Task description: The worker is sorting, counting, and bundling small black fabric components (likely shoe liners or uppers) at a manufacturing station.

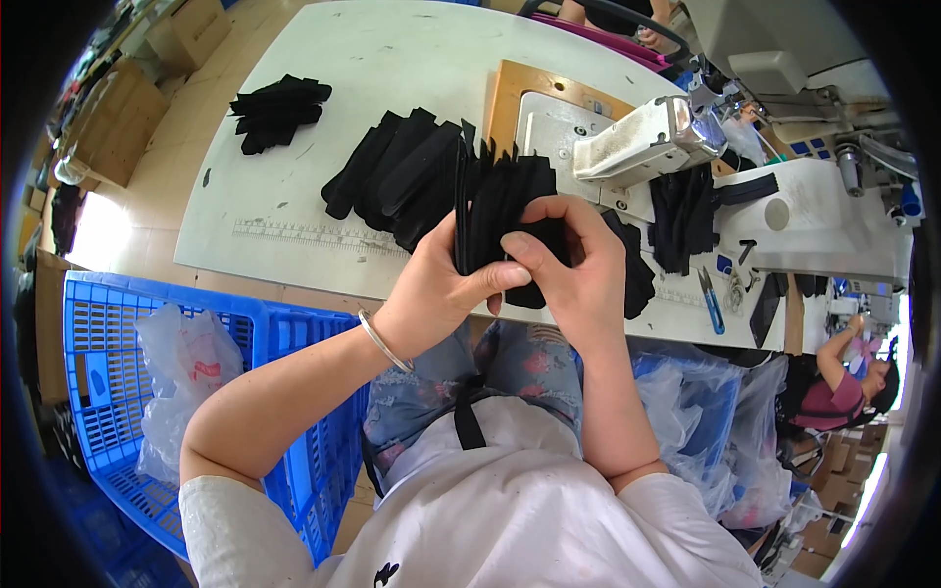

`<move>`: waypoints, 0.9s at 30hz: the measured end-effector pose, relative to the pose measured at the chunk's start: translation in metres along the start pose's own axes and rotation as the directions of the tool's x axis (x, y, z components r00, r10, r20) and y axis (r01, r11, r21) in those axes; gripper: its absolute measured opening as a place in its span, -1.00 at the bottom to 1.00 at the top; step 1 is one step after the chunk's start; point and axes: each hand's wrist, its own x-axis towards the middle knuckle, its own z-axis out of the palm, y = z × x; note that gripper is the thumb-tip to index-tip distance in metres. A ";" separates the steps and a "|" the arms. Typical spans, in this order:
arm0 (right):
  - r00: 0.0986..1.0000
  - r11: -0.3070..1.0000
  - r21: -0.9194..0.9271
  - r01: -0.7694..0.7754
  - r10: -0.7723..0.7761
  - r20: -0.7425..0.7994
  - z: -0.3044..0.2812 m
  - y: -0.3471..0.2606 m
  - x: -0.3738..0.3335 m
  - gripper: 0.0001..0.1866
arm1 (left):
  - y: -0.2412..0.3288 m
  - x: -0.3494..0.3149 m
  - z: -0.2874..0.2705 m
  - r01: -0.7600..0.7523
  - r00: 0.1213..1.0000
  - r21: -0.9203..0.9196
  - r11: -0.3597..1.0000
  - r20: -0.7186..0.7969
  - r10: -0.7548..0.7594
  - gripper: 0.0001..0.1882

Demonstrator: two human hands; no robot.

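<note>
Both of my hands hold a thick bundle of black fabric strips (495, 201) upright above the table's near edge. My left hand (446, 284) is closed round the bundle's left side, its thumb across the front. My right hand (573, 260) grips the right side, thumb and fingers bent against the strips. Just behind the bundle lies a fanned pile of black strips (387, 171), and a smaller pile (279, 113) rests farther left. More black strips (630, 265) lie right of my right hand, and another stack (681, 216) sits beside the sewing machine (647, 142).
The white table (323, 49) bears a printed ruler scale. Blue-handled snips (712, 302) lie near its right front edge. A blue crate (98, 392) with a plastic bag (186, 372) stands at left; plastic-lined bins (701, 412) stand at right. Other people sit beyond the table and at far right.
</note>
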 end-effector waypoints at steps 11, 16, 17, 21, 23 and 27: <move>0.961 0.981 0.192 0.016 0.038 -0.274 0.015 -0.002 0.002 -0.80 | 0.010 -0.002 0.007 0.062 0.998 -0.121 0.991 0.023 -0.060 -0.68; 0.966 0.954 -0.207 0.216 -0.240 -0.100 0.005 0.000 0.003 -0.80 | 0.009 -0.001 0.009 0.055 0.999 -0.074 0.996 0.001 -0.055 -0.71; 0.976 0.959 -0.198 0.203 -0.215 -0.040 0.004 -0.002 0.003 -0.80 | 0.008 -0.002 0.008 0.055 0.999 -0.074 0.996 0.000 -0.055 -0.71; 0.985 0.967 -0.194 0.164 -0.170 -0.012 0.004 -0.001 0.003 -0.78 | 0.003 -0.003 0.007 0.051 0.999 0.003 0.999 -0.017 -0.051 -0.73; 0.987 0.974 -0.164 0.153 -0.157 -0.014 0.004 -0.002 0.003 -0.80 | 0.005 -0.003 0.008 0.035 0.999 0.007 0.999 -0.014 -0.035 -0.73; 0.993 0.987 -0.132 0.088 -0.097 -0.066 0.003 0.001 0.001 -0.86 | 0.016 -0.002 0.011 0.092 0.996 -0.098 0.991 0.024 -0.090 -0.72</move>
